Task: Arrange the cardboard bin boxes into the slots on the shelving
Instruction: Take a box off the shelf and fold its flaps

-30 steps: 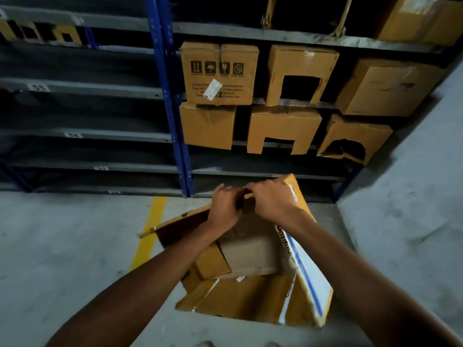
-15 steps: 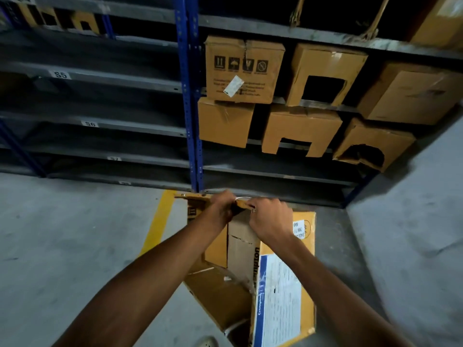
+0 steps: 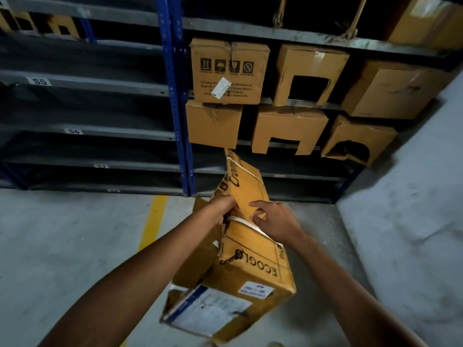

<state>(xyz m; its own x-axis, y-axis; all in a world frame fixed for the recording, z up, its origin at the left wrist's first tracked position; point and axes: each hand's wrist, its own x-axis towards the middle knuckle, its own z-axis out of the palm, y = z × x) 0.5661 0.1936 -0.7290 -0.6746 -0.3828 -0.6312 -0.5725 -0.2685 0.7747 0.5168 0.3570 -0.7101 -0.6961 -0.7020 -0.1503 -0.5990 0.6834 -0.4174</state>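
Here, nearest to the camera, two bare forearms reach forward from the lower edge and meet over a worn cardboard box [image 3: 240,276] that is held low above the grey concrete floor [image 3: 62,246]. The box is tilted, with a white printed label [image 3: 208,311] on its near lower face and black letters on the upper side. One long flap [image 3: 246,189] stands up from the box and points toward the shelves.

The left hand [image 3: 225,206] comes in from the left with the wrist almost straight; its fingers are closed around the base of the flap, at the left edge, so it is clamped on the cardboard. The right hand [image 3: 275,221] comes from the right with the wrist bent a little inward. Its fingers are curled and partly spread, the tips touching the face of the flap and a white strap [image 3: 246,222] which runs across the box. It presses there, but whether it really grips I cannot tell.

A yellow line [image 3: 152,219] is painted on the floor, left of the box. Behind it stands the metal shelving [image 3: 100,131] with a blue post [image 3: 175,96]. To the right of the post, six other boxes [image 3: 228,71] sit in two rows on the shelves, some with a cut opening in front.
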